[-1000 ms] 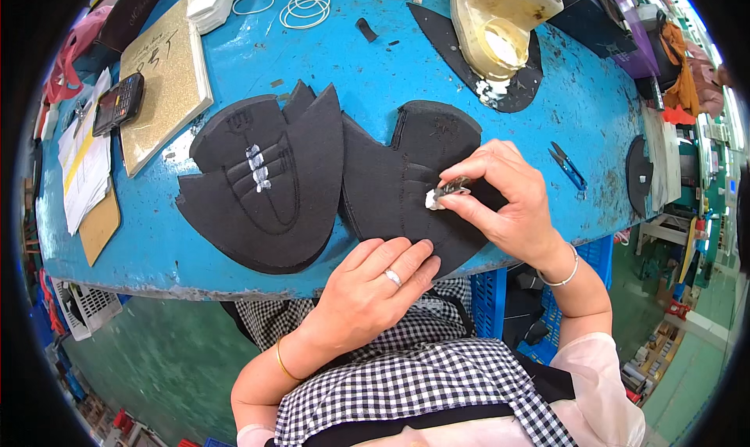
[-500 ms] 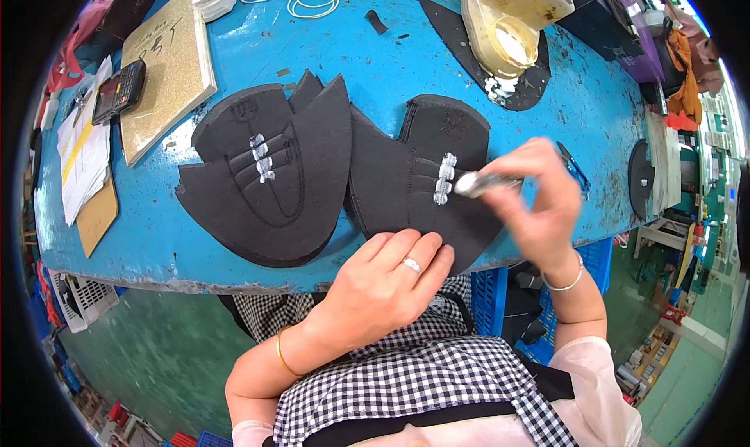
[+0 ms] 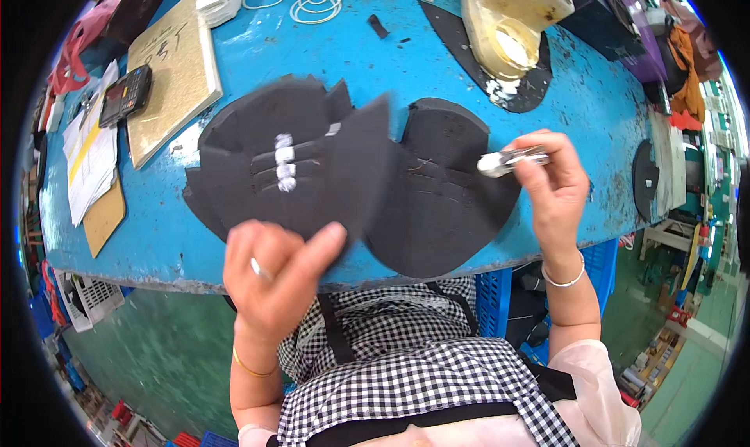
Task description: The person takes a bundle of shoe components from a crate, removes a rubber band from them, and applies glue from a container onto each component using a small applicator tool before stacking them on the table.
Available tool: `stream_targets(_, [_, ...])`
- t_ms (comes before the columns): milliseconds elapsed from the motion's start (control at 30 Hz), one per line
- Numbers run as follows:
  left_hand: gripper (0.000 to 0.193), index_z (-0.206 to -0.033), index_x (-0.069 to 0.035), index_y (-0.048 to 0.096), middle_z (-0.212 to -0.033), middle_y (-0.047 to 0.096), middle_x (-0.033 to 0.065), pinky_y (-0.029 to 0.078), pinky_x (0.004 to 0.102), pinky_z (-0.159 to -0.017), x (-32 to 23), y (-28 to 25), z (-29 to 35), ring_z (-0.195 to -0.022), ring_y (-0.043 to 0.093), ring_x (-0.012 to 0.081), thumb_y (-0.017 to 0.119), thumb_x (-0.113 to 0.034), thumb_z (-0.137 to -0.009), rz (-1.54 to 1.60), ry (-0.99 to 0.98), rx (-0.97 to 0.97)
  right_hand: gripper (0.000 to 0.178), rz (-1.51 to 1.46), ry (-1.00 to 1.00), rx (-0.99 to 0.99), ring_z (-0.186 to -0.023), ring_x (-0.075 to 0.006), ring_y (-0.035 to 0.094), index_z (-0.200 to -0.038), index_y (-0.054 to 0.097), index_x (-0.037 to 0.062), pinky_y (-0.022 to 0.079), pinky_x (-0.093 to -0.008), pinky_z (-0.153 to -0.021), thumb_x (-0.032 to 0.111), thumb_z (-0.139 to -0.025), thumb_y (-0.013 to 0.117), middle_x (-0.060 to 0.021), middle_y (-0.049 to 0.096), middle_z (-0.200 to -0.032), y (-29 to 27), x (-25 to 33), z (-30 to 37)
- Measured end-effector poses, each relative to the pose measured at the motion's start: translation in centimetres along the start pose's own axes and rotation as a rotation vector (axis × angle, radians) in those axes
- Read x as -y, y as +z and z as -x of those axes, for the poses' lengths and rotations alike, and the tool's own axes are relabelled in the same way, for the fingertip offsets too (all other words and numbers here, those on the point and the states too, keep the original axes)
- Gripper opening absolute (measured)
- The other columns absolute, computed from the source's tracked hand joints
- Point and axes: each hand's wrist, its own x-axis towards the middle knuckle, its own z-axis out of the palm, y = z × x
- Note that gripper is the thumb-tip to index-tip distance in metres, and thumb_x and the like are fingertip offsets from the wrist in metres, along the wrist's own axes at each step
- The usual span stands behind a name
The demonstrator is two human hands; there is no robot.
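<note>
My left hand (image 3: 269, 279), smeared a little by motion, grips the lower edge of a black shoe-upper-like panel (image 3: 336, 189) between thumb and fingers. The panel is tilted over the left stack and carries a row of white paste dabs in its middle. In my right hand (image 3: 561, 185) is a small brush (image 3: 498, 163) with a thick white-coated tip and a metallic handle, held above the right stack's edge. The right stack (image 3: 426, 228) of similar black panels shows thin slits and no white dabs on its top piece.
A stained cream paste container (image 3: 512, 25) stands on a black scrap (image 3: 539, 88) at the back right. To the left lie a handheld keypad device (image 3: 125, 96), a gold-covered book (image 3: 176, 72) and papers (image 3: 90, 158). White cord (image 3: 319, 6) is coiled at the back.
My left hand has moved left, carrying the dabbed top panel from the right stack onto the left one. The brush has lifted away from the panel, up and to the right.
</note>
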Motion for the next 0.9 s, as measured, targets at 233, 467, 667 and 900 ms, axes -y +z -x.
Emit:
stream_targets(233, [0.041,-0.104,-0.013,0.071,-0.111,0.065,0.0023,0.046,0.0389,-0.08,-4.0,2.9,-0.5,-0.096,0.06,0.0216,0.081,-0.02,-0.065,0.389,0.07,0.17,0.019,0.288,-0.084,0.172,-0.075,-0.0154,0.059,-0.093,0.069,0.0065,0.044,-0.0284,-0.072,0.007,-0.075,0.078,-0.0036,0.066,-0.082,2.2,1.1,0.6])
stream_targets(467, [0.037,-0.103,-0.01,0.071,-0.113,0.065,0.0032,0.049,0.0371,-0.081,-4.5,4.3,-0.7,-0.096,0.061,0.0214,0.079,-0.02,-0.068,0.339,0.129,0.198,0.02,0.606,-0.323,0.053,-0.075,-0.0217,0.059,-0.086,0.068,0.0085,0.041,-0.0348,-0.072,0.015,-0.072,0.08,-0.0029,0.065,-0.079,2.8,0.2,-1.9])
stream_targets(667, [0.036,-0.1,-0.007,0.07,-0.108,0.065,0.0048,0.05,0.0363,-0.078,-4.7,4.0,-1.4,-0.094,0.061,0.022,0.079,-0.018,-0.067,0.381,0.114,0.222,0.023,0.611,-0.505,0.208,-0.071,-0.0192,0.059,-0.086,0.067,0.0109,0.04,-0.0355,-0.073,0.014,-0.068,0.082,-0.0005,0.065,-0.077,2.8,1.0,-0.8])
stream_targets(900, [0.027,-0.097,-0.005,0.07,-0.095,0.063,0.0062,0.051,0.033,-0.068,-4.8,4.1,-2.8,-0.082,0.061,0.0217,0.07,-0.01,-0.07,0.359,0.172,0.194,0.013,0.306,-0.157,-0.069,-0.073,-0.0092,0.055,-0.092,0.068,0.0053,0.042,-0.0242,-0.067,0.008,-0.081,0.075,-0.0002,0.064,-0.083,0.2,1.4,-2.3])
